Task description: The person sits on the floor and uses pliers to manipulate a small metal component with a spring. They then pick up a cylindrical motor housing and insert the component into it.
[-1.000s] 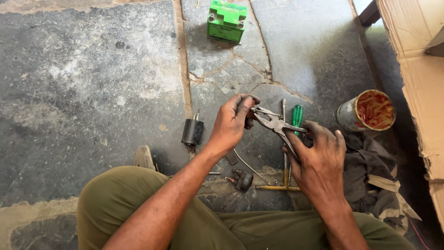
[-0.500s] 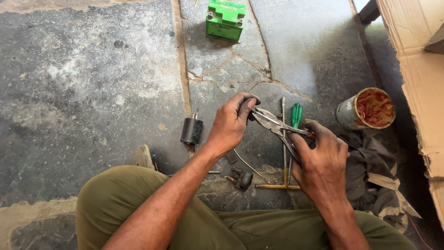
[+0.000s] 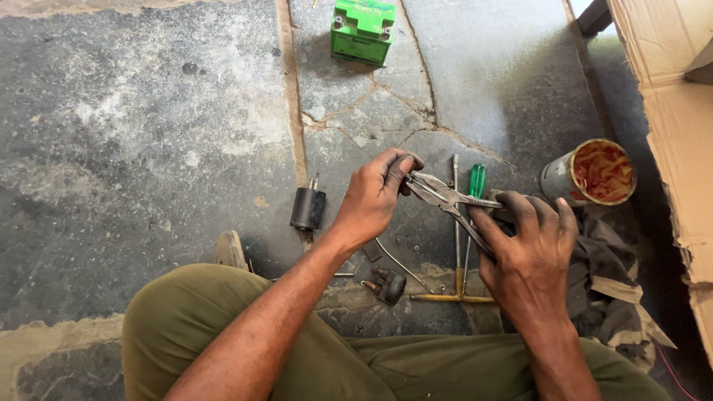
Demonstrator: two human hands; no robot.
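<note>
The right hand (image 3: pixel 531 256) is closed around the pliers (image 3: pixel 449 200) handles; at its 10 o'clock, the left hand (image 3: pixel 375 197) pinches something hidden at the pliers' tip.

- The metal pliers (image 3: pixel 445 199) lie slanted between my hands, handles in my right hand (image 3: pixel 531 256), nose pinched into my left hand (image 3: pixel 375 197).
- What the nose grips is hidden under my fingers.

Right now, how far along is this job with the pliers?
Done: tools lie laid out, a green-handled screwdriver and a black cylindrical part on the stone floor. In hand: the right hand grips the pliers, nose at the left hand, whose piece is hidden. Left: cannot tell; green battery sits untouched.
</note>
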